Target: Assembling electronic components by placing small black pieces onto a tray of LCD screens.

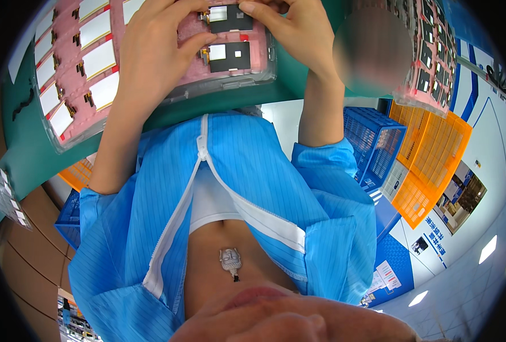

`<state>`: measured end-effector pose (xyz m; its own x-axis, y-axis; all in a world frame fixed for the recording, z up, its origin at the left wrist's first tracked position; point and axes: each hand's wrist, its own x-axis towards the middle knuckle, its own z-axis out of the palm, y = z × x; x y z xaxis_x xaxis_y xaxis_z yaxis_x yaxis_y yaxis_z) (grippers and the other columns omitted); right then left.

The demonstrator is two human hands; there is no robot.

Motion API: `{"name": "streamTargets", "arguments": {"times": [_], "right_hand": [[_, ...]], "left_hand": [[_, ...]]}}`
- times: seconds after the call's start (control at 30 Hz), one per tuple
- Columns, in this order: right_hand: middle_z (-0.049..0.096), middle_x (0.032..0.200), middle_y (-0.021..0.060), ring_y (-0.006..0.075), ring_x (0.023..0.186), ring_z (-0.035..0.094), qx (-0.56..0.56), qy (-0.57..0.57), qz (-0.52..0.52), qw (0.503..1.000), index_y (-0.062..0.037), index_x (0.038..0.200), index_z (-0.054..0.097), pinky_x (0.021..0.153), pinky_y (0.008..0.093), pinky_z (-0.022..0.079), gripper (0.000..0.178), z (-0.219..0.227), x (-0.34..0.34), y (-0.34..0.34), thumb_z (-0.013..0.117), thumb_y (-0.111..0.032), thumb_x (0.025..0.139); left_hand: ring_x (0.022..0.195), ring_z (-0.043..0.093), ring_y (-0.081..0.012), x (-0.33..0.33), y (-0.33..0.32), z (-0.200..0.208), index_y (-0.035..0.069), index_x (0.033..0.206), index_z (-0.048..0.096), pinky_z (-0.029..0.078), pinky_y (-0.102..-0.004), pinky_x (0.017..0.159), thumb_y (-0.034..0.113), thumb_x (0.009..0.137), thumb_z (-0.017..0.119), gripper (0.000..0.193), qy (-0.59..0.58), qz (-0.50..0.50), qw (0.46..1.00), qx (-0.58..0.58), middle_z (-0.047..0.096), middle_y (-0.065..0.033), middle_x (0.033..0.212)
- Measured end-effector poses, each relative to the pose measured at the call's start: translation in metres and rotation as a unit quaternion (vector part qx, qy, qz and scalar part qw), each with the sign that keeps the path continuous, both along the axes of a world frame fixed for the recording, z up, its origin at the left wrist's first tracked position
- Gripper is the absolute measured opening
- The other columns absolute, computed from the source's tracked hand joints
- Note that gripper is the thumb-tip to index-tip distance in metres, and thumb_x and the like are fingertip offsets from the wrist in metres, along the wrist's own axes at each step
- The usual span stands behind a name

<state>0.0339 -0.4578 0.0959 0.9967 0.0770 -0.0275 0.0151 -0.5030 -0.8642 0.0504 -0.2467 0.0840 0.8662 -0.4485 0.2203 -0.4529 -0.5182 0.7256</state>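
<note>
A clear plastic tray with a pink lining (247, 74) holds rows of small flat panels. My left hand (159, 48) lies over its middle, thumb and index finger spread apart at the left edge of a black-and-white panel (238, 21) with a gold flex connector. At that panel's upper right corner is the thumb of my right hand (295, 25). Its fingers are bent close to the thumb, partly cut off by the upper edge; what they hold is hidden. Just below sits a second black-and-white panel (238, 56). Left of my left hand are white panels (100, 60) with flex connectors.
The tray rests on a green work surface (25, 154). Another pink-lined tray of black-and-white panels (426, 51) stands to the right. Below it are a blue plastic basket (372, 142) and orange crates (435, 165). Brown boxes (36, 245) are at the lower left.
</note>
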Motion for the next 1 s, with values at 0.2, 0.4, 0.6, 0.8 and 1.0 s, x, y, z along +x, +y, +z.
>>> {"name": "streamTargets", "arguments": {"times": [0.2,0.4,0.6,0.8,1.0], "right_hand": [[0.059,0.071,0.0026,0.0075,0.062,0.048,0.012,-0.016,-0.005,1.0,0.0016,0.091,0.065,0.057,0.0252,0.041,0.008,-0.006,-0.002,-0.001,0.07,-0.003,0.094],[0.062,0.071,0.0042,0.0077,0.063,0.052,0.003,-0.03,-0.018,0.999,0.002,0.09,0.065,0.058,0.0257,0.044,0.007,-0.002,-0.005,0.004,0.071,-0.002,0.092],[0.065,0.074,0.0099,0.0142,0.063,0.06,-0.013,-0.07,-0.023,0.997,0.0022,0.089,0.065,0.058,0.0286,0.047,0.007,-0.003,-0.008,0.008,0.071,0.0,0.09],[0.061,0.081,0.0124,0.0318,0.078,0.063,-0.174,-0.286,-0.004,0.942,-0.0033,0.094,0.066,0.07,0.0414,0.05,0.014,-0.011,-0.012,0.009,0.075,-0.004,0.083],[0.053,0.097,0.0131,0.036,0.092,0.057,-0.244,-0.162,-0.066,0.954,-0.0086,0.103,0.065,0.078,0.0451,0.048,0.028,0.004,-0.011,0.022,0.079,-0.009,0.079]], "left_hand": [[0.096,0.062,-0.0331,0.002,0.002,-0.008,-0.002,0.1,0.068,0.05,-0.0389,0.082,0.001,0.066,0.085,0.038,-0.005,0.002,1.0,-0.001,0.062,-0.0134,0.102],[0.107,0.065,-0.0272,0.004,0.005,-0.016,0.004,0.113,0.071,0.052,-0.0344,0.089,0.009,0.078,0.083,0.037,-0.059,-0.016,0.998,0.023,0.067,-0.0072,0.118],[0.097,0.061,-0.0332,0.004,-0.008,-0.021,-0.001,0.099,0.068,0.05,-0.0388,0.083,0.0,0.066,0.084,0.036,0.006,0.008,1.0,-0.005,0.061,-0.0132,0.102],[0.106,0.065,-0.0276,0.007,0.004,-0.02,0.004,0.112,0.071,0.052,-0.0344,0.089,0.009,0.077,0.083,0.038,-0.066,-0.032,0.997,-0.002,0.067,-0.0077,0.118],[0.108,0.064,-0.0293,0.003,0.004,-0.02,0.005,0.118,0.068,0.053,-0.0352,0.088,0.009,0.074,0.084,0.047,-0.059,0.013,0.998,-0.002,0.064,-0.0083,0.123]]}}
